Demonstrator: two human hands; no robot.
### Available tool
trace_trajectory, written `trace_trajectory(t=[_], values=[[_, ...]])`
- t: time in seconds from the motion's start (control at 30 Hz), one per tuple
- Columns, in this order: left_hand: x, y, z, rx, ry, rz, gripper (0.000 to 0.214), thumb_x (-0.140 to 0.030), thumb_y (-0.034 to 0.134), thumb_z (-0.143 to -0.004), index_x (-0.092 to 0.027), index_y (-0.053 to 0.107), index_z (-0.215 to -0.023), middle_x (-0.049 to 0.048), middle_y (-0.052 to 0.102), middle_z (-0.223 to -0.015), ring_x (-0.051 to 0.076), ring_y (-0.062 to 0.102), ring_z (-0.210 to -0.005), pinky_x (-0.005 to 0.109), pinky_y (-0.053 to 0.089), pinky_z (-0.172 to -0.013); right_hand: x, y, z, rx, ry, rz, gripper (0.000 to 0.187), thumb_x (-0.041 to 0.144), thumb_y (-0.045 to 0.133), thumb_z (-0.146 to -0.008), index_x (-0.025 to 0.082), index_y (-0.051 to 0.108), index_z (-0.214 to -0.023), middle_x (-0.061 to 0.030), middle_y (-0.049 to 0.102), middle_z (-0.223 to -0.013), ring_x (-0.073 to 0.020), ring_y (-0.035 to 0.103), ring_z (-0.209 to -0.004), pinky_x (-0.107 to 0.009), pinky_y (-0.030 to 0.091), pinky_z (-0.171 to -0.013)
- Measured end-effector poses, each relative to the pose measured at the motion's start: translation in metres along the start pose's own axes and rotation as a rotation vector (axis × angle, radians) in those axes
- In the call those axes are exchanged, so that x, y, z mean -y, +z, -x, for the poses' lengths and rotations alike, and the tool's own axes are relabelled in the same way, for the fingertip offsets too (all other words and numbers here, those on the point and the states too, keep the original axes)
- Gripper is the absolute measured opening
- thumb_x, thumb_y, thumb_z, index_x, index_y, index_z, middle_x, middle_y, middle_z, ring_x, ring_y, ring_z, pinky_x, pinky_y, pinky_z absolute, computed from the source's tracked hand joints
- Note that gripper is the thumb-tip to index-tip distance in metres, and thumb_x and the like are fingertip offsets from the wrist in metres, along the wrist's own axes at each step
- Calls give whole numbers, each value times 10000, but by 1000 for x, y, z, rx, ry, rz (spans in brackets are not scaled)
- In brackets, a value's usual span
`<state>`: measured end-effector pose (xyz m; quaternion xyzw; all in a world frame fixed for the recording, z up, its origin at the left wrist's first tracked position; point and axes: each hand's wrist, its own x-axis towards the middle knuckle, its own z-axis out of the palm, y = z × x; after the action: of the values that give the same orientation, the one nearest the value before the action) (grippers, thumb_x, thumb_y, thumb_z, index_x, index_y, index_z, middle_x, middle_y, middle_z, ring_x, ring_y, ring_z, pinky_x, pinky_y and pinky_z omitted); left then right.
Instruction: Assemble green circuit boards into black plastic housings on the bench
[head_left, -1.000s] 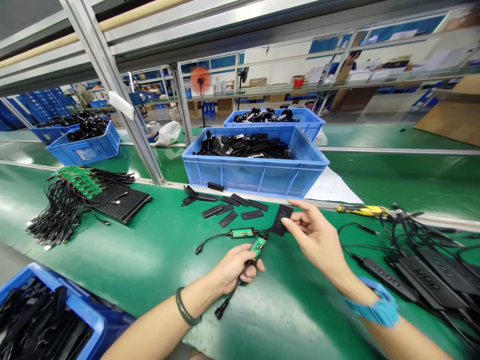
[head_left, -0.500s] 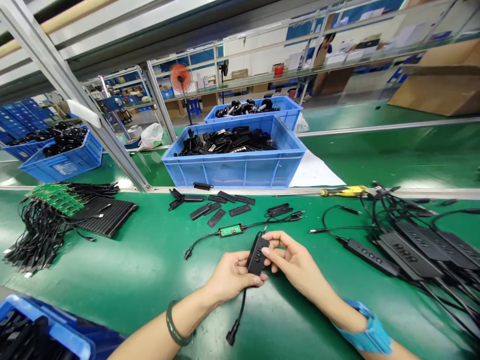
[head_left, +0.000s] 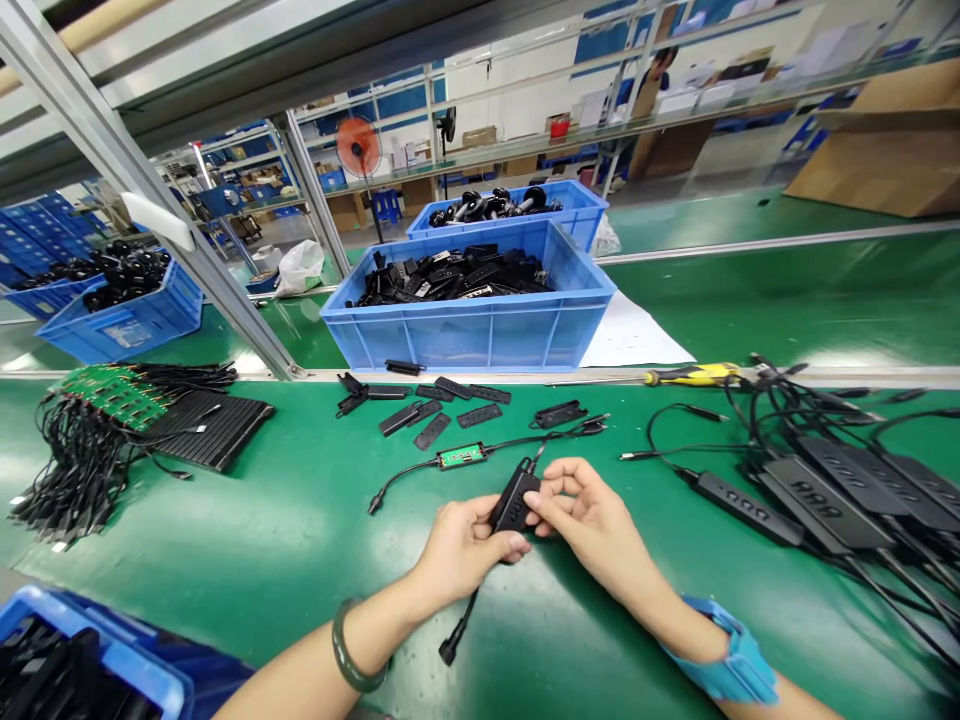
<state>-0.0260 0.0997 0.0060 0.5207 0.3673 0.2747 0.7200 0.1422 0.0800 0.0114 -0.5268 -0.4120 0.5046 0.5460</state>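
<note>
Both hands pinch one small black controller case (head_left: 514, 498) with buttons on its face, held just above the green mat. My left hand (head_left: 465, 545) grips its lower end, thumb on top; a black cable with a plug (head_left: 450, 650) hangs from it. My right hand (head_left: 589, 515) closes its fingers on the case's upper right side. A bare green circuit board on a cable (head_left: 460, 457) lies just beyond the hands. Several loose black case halves (head_left: 435, 405) are scattered further back, one black half (head_left: 559, 413) apart to the right.
A blue bin of black parts (head_left: 480, 335) stands behind the loose halves. Finished controllers with cables (head_left: 825, 490) pile at right, by a yellow-handled screwdriver (head_left: 694, 375). Green boards with cables on a black tray (head_left: 142, 415) lie left. Another blue bin (head_left: 82, 665) is at bottom left.
One second ago my left hand held a bare green board and my right a black cover. The cover now sits over the board, and both hands press on the closed case.
</note>
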Motion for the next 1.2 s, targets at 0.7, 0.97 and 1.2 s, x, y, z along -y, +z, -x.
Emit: trace_trajectory(t=[0.7, 0.97, 1.2], values=[[-22, -23, 2, -41, 499, -947, 502, -396, 627, -889, -213, 511, -1342, 90, 658, -1118, 222, 621, -1007, 344, 546, -851, 56, -28, -1, -217, -226, 439, 486, 562, 359, -933, 232, 534, -1244, -13, 605, -736, -182, 566, -600, -294, 475, -567], [-13, -46, -14, -247, 432, -1487, 516, -204, 542, -919, -192, 418, -1420, 159, 474, -1457, 308, 469, -1312, 496, 436, -1049, 114, -172, -28, -355, -33, 1501, 178, 314, 540, -856, 283, 673, -970, -142, 714, -832, -344, 679, -711, -473, 510, -676], [-17, -34, -10, -264, 276, -1567, 377, -186, 594, -894, -172, 544, -1268, 98, 634, -1095, 274, 581, -1015, 416, 511, -882, 72, -124, -70, -121, -195, 1649, 129, 220, 580, -846, 170, 698, -835, -212, 711, -842, -374, 697, -736, -479, 513, -628]])
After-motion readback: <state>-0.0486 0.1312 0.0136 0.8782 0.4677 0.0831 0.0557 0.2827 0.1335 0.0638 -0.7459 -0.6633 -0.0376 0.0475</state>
